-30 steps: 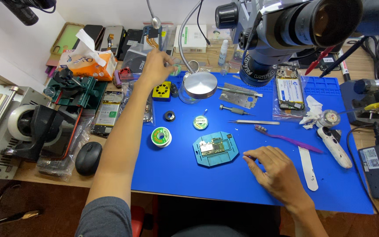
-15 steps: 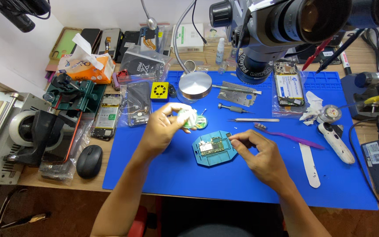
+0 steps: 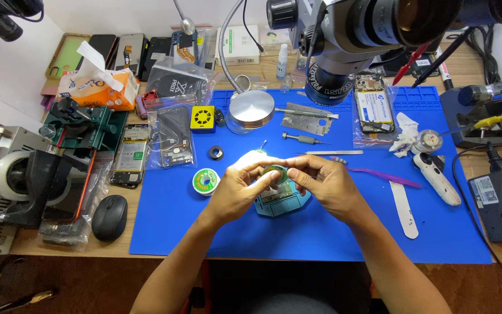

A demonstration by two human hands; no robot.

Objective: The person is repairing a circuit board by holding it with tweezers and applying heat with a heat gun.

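A small round green-rimmed tin (image 3: 273, 172) sits at the centre of the frame, pinched between both hands above the blue work mat (image 3: 332, 232). The left hand (image 3: 240, 187) grips its left edge with thumb and fingertips, while the right hand (image 3: 325, 184) pinches the right edge; glare makes the tin's top hard to read. Just below lies a teal hexagonal holder with a circuit board (image 3: 283, 203). A green solder spool (image 3: 205, 181) rests left of the hands.
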